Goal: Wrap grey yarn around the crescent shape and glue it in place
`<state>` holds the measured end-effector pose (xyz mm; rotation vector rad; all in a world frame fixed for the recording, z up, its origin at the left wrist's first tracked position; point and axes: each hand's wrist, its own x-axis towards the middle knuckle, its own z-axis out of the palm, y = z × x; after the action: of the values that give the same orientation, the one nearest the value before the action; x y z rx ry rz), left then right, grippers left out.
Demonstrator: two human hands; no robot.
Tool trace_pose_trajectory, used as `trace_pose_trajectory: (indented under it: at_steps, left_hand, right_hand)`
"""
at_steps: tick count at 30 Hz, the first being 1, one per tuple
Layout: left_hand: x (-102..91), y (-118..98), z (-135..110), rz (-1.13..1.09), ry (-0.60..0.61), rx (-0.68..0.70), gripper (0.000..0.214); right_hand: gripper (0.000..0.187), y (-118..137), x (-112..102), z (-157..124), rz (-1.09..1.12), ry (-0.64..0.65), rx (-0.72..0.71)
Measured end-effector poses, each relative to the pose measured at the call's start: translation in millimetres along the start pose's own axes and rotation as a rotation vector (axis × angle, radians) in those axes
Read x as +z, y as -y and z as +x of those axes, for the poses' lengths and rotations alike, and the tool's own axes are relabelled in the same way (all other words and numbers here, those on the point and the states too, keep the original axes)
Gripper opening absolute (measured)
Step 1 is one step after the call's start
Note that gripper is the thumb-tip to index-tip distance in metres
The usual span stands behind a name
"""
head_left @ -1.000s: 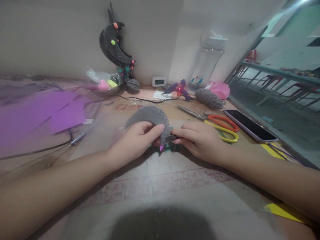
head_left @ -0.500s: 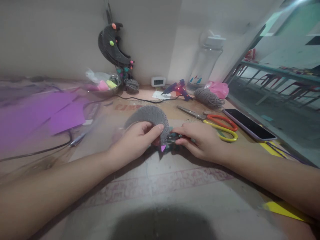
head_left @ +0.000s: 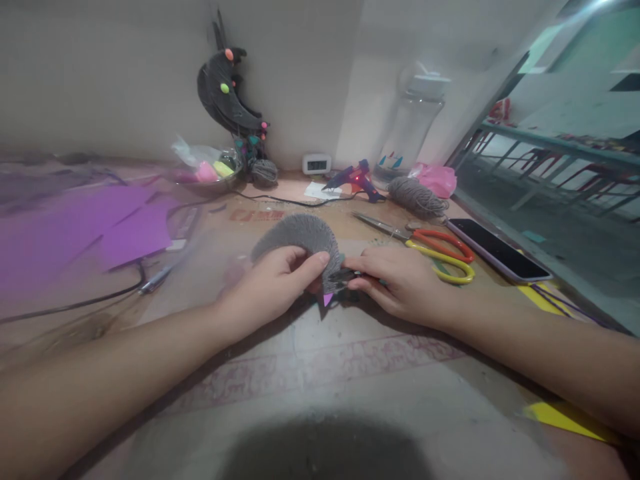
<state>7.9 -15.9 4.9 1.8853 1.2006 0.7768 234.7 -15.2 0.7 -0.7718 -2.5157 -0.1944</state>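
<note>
My left hand [head_left: 273,283] is closed on a grey yarn-wrapped crescent piece [head_left: 300,235], pinching its lower right end against the table. My right hand [head_left: 400,280] is closed too, its fingertips pinched on a small dark object [head_left: 345,275] at the tip of the crescent; what it is I cannot make out. A small purple tip [head_left: 327,299] pokes out below the yarn between the two hands.
Orange and yellow scissors [head_left: 435,248] and a phone [head_left: 497,250] lie right of my right hand. Behind are a glue gun [head_left: 356,179], a grey yarn bundle [head_left: 415,197], a clear bottle [head_left: 415,127] and a black crescent ornament [head_left: 225,90]. Purple paper [head_left: 125,230] and cables lie left.
My right hand shifted slightly, its fingertips re-pinching at the crescent's tip. The left hand has stayed on the yarn piece.
</note>
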Motion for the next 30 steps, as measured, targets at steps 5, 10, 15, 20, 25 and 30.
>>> trace_pose_trajectory:
  at_steps: [5,10,15,20,25,30]
  left_hand:
    - [1.1,0.4,0.0,-0.007,0.0,0.001,0.047]
    - [1.0,0.4,0.2,-0.008,-0.004,0.013,0.047]
    - [0.1,-0.3,-0.1,0.011,-0.014,0.012,0.047]
    - [0.4,-0.2,-0.3,0.029,-0.023,0.01,0.048]
    - [-0.1,-1.6,-0.9,0.021,-0.017,0.002,0.048]
    - [0.0,-1.6,-1.3,0.016,-0.012,-0.001,0.048]
  right_hand:
    - [0.031,-1.3,0.4,-0.1,0.0,-0.003,-0.008]
    - [0.029,-1.0,0.6,-0.4,-0.003,-0.02,-0.028]
    - [0.03,-0.1,-1.5,-1.2,-0.01,-0.044,-0.021]
    - [0.03,-1.0,-1.2,-1.6,-0.005,-0.037,-0.016]
    - [0.031,-1.3,0.3,-1.7,-0.016,-0.001,-0.01]
    - [0.032,-0.6,0.7,-0.5,-0.016,-0.003,-0.006]
